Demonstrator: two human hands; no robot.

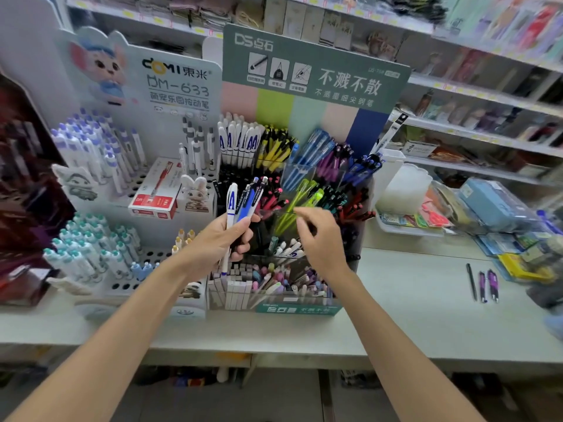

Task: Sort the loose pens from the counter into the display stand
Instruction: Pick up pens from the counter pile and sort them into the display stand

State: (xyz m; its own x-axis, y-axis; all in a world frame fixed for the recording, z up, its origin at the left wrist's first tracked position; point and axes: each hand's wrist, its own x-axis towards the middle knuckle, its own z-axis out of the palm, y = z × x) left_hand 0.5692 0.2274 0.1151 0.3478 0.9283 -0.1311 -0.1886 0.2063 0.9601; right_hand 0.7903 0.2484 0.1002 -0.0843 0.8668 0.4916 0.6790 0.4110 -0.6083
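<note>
While gripping a bunch of pens [243, 202] in the left hand [219, 239], just in front of the stand [304, 309], reaching over it with the right hand [316, 239], fingers loosely bent, holding nothing. Can see three loose pens [484, 284] lying flat on the counter [411, 315], well off to the right.
</note>
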